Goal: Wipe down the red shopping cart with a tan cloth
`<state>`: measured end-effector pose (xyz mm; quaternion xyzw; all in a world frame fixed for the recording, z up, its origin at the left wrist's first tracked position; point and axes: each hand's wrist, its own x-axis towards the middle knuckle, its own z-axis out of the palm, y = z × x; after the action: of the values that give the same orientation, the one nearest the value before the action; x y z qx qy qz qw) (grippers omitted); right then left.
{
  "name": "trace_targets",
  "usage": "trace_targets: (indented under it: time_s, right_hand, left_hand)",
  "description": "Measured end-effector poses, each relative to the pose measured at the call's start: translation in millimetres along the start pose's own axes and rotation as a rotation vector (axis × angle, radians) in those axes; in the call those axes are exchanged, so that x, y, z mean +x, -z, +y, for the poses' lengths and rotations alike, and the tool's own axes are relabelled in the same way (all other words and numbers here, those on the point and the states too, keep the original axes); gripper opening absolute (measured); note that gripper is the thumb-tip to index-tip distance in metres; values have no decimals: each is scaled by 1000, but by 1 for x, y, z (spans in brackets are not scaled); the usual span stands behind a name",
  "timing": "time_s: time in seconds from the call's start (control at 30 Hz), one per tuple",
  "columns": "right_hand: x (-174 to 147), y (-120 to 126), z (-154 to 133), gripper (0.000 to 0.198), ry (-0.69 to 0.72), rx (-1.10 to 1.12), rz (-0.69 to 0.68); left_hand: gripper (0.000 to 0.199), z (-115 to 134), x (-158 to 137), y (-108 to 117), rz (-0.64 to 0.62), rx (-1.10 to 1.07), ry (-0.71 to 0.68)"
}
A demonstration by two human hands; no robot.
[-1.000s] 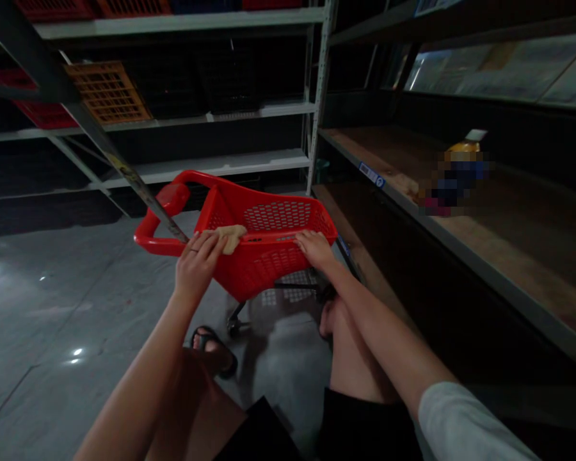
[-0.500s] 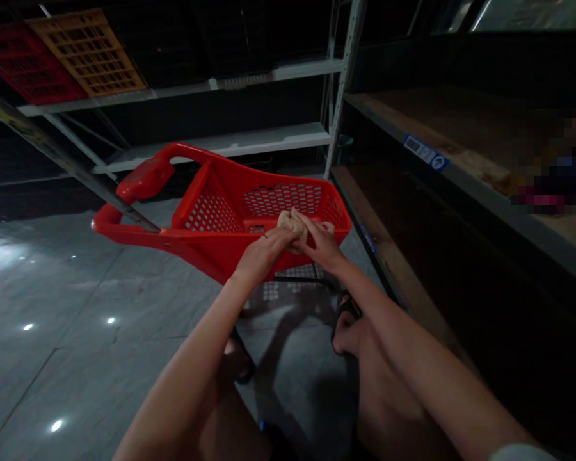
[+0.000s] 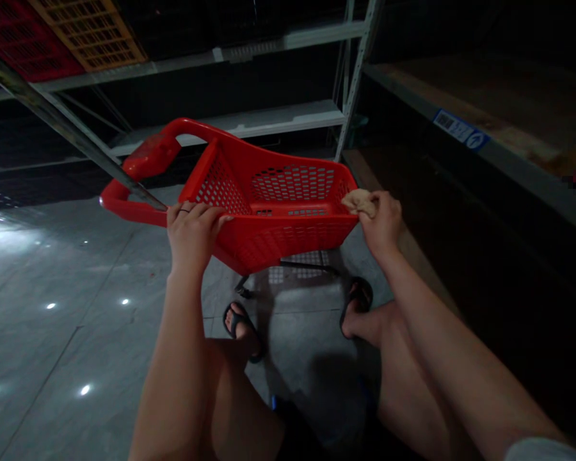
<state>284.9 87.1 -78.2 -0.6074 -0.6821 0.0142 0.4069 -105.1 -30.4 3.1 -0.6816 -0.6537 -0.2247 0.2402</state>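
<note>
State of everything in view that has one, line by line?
Red cart: upright on the floor
Left hand: over the cart's near rim; firmness of grip unclear
Right hand: closed on cloth, at the rim's right end
Cloth: crumpled
Metal pole: slanted, lower end by left hand
Yellow crate: on white shelf
Sandals: worn
Blue-and-white label: on the right-hand shelf's edge

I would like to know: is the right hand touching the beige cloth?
Touching. The head view shows the right hand gripping the beige cloth at the rim of the red cart, with no gap visible.
</note>
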Motion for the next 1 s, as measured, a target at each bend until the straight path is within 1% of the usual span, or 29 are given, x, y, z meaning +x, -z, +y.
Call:
trace_targets:
  time_s: [0.07,0.23,0.3,0.33,0.4,0.47,0.57,0.63,0.67,0.7,0.73,0.77,0.83,0.87,0.93,1.0]
  right_hand:
    - [-8,-10,-20,39,41,26,0]
    - [-38,-49,-109,44,221,198,-99]
    - [-45,-59,-129,46,265,251,-128]
    - [-46,-61,-131,45,275,256,-135]
    - [-41,-59,-119,43,263,226,-132]
    - [-29,-51,-86,40,186,167,-83]
    - [-7,-35,-22,39,-39,64,86]
    - [5,-30,13,40,-201,13,185]
    - [9,-29,23,40,-264,7,212]
    - [11,-31,27,41,-306,14,223]
    - [9,-35,24,40,-323,33,222]
    - [5,-41,14,40,-312,63,209]
    - [-11,-55,-20,38,-224,153,146]
    - [-22,-63,-42,37,-164,211,96]
    - [-42,-77,-84,33,-34,338,-51]
    - [-52,-86,-113,30,20,391,-143]
  left_hand:
    - [23,7,2,-4,9,-9,6]
    - [21,29,5,-10,47,-59,-1]
    - [21,36,5,-11,66,-75,-11]
    - [21,38,5,-12,73,-87,-16]
    - [21,41,5,-14,81,-119,-17]
    - [22,42,5,-15,76,-155,-7]
    - [24,43,7,-16,61,-180,18]
    - [23,45,8,-17,60,-162,22]
    - [23,46,8,-17,63,-147,21]
    - [23,48,9,-18,68,-132,20]
    - [23,51,9,-19,73,-118,18]
    - [23,54,10,-20,82,-107,16]
    - [22,61,12,-24,109,-93,9]
    - [22,66,14,-26,121,-89,3]
    - [23,77,18,-30,132,-87,-3]
    - [23,87,22,-33,109,-101,-10]
